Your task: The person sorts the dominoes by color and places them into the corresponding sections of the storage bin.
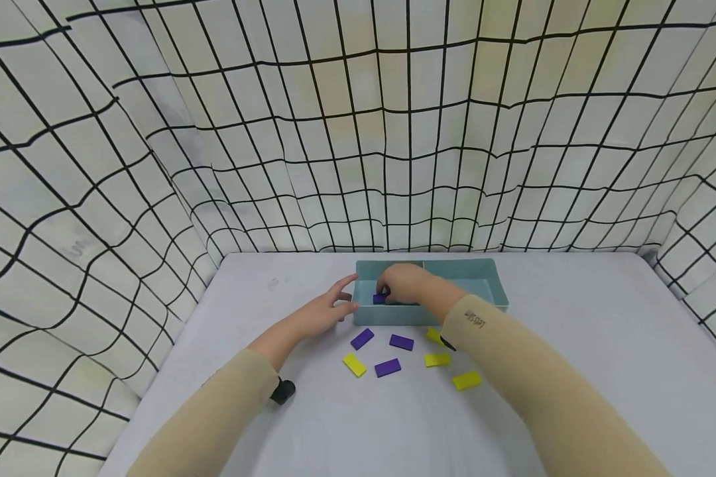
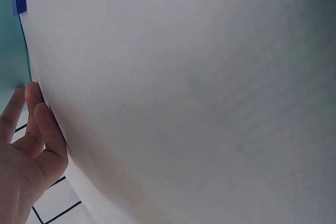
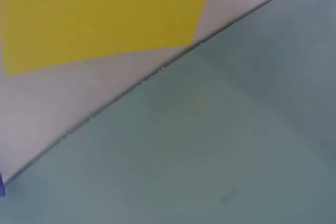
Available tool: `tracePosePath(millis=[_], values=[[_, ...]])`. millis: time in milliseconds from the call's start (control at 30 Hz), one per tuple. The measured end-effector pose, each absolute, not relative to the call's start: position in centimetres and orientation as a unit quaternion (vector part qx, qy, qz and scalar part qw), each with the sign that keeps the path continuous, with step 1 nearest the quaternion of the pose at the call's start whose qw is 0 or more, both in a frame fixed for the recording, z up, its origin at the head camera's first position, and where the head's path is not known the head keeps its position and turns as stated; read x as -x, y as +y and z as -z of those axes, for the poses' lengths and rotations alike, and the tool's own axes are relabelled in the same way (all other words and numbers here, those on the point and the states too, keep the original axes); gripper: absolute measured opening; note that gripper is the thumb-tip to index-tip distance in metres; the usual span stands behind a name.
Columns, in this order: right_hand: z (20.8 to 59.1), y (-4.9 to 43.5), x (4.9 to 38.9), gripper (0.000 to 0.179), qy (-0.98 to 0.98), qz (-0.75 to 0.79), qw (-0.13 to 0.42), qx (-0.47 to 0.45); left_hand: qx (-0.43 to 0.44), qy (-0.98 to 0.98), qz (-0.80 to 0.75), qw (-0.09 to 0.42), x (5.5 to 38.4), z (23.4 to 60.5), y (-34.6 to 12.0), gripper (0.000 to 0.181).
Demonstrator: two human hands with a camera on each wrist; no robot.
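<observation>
inside the blue tray (image 1: 406,317), left compartment: purple block (image 1: 379,299) pinched by right hand (image 1: 403,283), fingers curled | left hand (image 1: 322,313): fingers loosely spread, holding nothing, tips at the tray's left end | white table (image 1: 394,430), nearside: three more purple blocks (image 1: 388,368), four yellow blocks (image 1: 467,381)

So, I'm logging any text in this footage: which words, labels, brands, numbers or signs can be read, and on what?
"LetsSlim", or close to it, on the right sleeve; small, so the spelling is unsure.
A faint mark on the left wall: too blurred to read.
No readable text on the tray, purple pieces or yellow pieces.
</observation>
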State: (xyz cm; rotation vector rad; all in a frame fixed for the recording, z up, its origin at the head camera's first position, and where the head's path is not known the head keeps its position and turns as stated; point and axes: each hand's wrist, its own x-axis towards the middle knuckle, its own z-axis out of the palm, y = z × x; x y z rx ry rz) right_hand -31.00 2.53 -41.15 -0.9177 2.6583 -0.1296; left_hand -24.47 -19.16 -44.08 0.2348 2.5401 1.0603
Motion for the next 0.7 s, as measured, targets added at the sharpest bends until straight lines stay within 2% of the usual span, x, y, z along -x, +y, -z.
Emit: tracePosePath(millis=[700], values=[[42.01, 2.4, 31.69, 0.035, 0.933, 0.054, 0.139, 0.326, -0.088, 0.903, -0.374, 0.195, 24.4, 43.72, -19.05, 0.068]])
